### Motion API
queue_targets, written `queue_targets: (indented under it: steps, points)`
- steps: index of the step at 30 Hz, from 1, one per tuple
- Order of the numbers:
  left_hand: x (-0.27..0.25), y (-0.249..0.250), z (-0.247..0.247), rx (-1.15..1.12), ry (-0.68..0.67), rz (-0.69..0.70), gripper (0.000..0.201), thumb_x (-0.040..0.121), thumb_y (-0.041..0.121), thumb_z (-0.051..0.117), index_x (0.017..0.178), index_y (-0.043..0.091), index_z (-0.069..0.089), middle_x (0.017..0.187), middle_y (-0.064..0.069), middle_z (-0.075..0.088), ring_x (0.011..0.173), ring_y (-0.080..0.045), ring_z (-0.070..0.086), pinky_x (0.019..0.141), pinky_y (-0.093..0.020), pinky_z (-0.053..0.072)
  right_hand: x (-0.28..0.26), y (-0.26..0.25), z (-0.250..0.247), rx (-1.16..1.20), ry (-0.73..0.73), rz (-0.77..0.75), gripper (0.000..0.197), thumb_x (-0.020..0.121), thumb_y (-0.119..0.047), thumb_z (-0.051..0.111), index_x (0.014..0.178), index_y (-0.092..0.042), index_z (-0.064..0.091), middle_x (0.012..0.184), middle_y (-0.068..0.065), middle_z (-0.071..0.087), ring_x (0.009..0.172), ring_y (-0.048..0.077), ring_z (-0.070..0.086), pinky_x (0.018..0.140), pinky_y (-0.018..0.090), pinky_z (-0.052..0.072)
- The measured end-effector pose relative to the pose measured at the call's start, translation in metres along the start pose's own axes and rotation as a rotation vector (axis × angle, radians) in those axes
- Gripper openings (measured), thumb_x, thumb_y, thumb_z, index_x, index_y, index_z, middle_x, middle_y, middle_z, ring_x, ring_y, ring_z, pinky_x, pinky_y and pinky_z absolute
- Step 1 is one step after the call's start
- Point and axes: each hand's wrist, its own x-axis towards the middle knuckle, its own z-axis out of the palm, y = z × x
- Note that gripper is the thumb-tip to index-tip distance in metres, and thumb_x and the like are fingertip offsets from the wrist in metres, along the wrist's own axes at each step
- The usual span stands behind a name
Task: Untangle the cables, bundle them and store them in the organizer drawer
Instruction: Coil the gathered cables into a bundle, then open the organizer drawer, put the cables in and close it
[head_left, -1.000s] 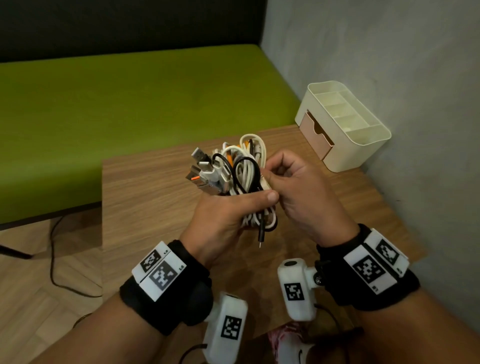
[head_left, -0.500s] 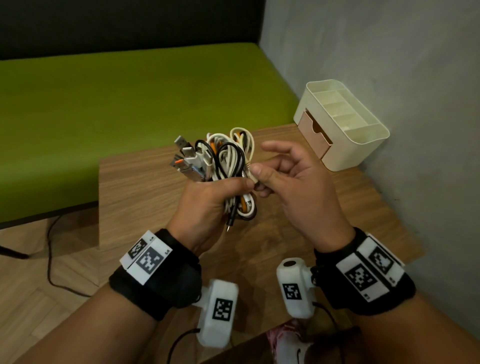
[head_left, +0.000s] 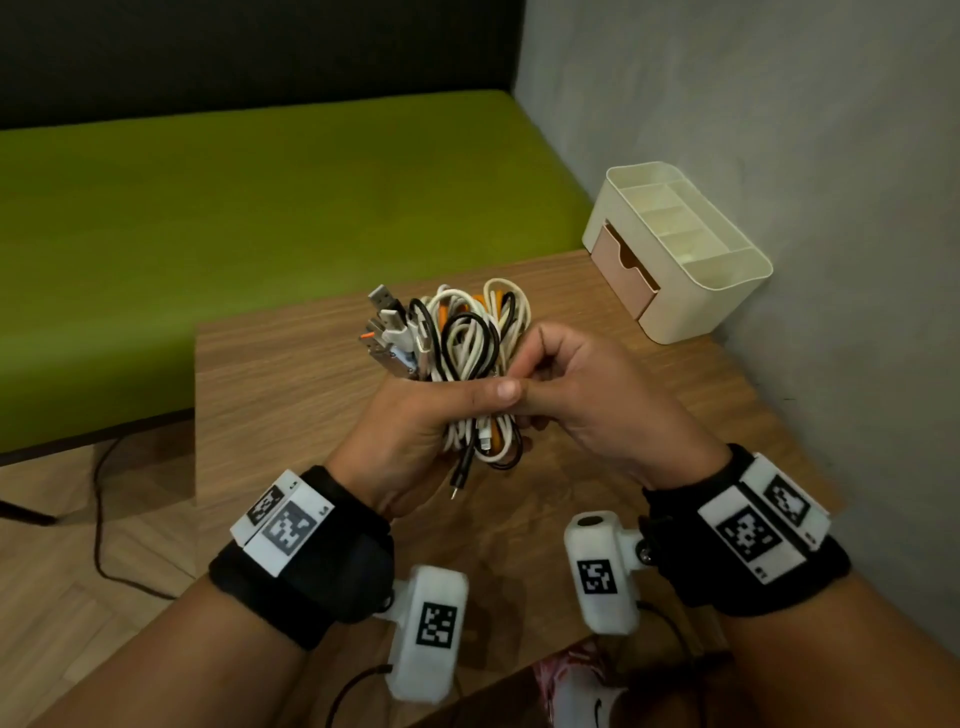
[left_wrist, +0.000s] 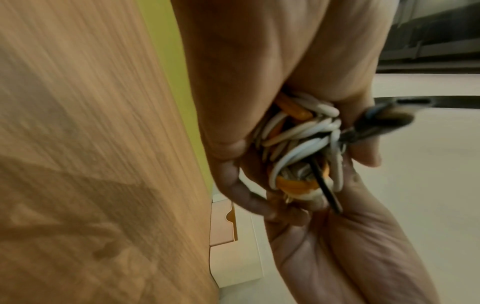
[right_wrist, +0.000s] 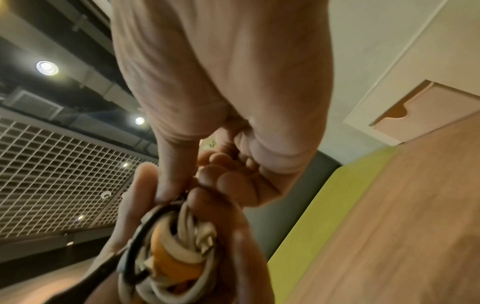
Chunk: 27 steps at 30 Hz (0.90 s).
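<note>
A bundle of white, black and orange cables (head_left: 462, 343) is held upright above the wooden table (head_left: 291, 374). My left hand (head_left: 431, 415) grips its middle, thumb across the front; plugs stick out at the upper left. My right hand (head_left: 561, 379) has curled fingers on the bundle's right side, thumb meeting the left thumb. The left wrist view shows the cables (left_wrist: 301, 144) squeezed between both hands. In the right wrist view my thumb and fingers close on the cable bundle (right_wrist: 176, 246). The cream organizer (head_left: 722, 275) stands at the table's back right, its pink drawer (head_left: 623, 270) slightly open.
A green bench (head_left: 260, 218) runs behind and left of the table. A grey wall (head_left: 805, 156) borders the right side. A black cord (head_left: 98, 509) trails on the wooden floor at the left. The organizer's top compartments hold nothing visible.
The right hand, open with spread fingers half a second ago, has curled back onto the bundle's right side. The left hand keeps its grip and the bundle has shifted slightly.
</note>
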Motion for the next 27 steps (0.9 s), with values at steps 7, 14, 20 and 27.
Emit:
queue_targets:
  steps: [7, 14, 20, 27]
  points:
    - [0.010, 0.004, -0.014, 0.032, -0.099, -0.071, 0.040, 0.052, 0.015, 0.086, 0.086, 0.000, 0.072, 0.078, -0.013, 0.066, 0.071, -0.021, 0.068, 0.069, -0.029, 0.057, 0.002, -0.002, -0.013, 0.391, -0.112, 0.062, 0.018, 0.076, -0.009, 0.071, 0.087, -0.010, 0.057, 0.073, 0.009, 0.065, 0.063, 0.019, 0.066, 0.055, 0.025, 0.053]
    - [0.021, 0.007, -0.032, 0.616, 0.225, 0.164, 0.044, 0.061, 0.005, 0.082, 0.103, 0.013, 0.071, 0.094, 0.003, 0.075, 0.087, -0.017, 0.069, 0.082, -0.041, 0.056, 0.021, 0.034, -0.073, -0.765, 0.567, 0.156, 0.010, 0.098, -0.034, 0.055, 0.103, -0.025, 0.058, 0.094, -0.003, 0.065, 0.083, 0.015, 0.063, 0.066, 0.028, 0.043]
    - [0.024, 0.003, -0.031, 0.625, 0.249, 0.138, 0.050, 0.057, 0.010, 0.080, 0.106, 0.014, 0.071, 0.106, -0.001, 0.075, 0.099, -0.017, 0.070, 0.085, -0.039, 0.054, 0.029, 0.054, -0.120, -0.722, 0.627, 0.326, 0.056, 0.100, -0.033, 0.050, 0.151, -0.031, 0.027, 0.133, 0.009, 0.059, 0.124, 0.031, 0.054, 0.103, 0.045, 0.041]
    - [0.021, 0.002, -0.026, 0.595, 0.216, 0.136, 0.044, 0.060, 0.004, 0.079, 0.102, 0.014, 0.071, 0.104, -0.003, 0.075, 0.096, -0.017, 0.071, 0.084, -0.040, 0.055, 0.040, 0.066, -0.124, -0.482, 0.634, 0.315, 0.035, 0.096, -0.041, 0.054, 0.128, -0.030, 0.048, 0.099, 0.000, 0.068, 0.091, 0.020, 0.068, 0.092, 0.048, 0.053]
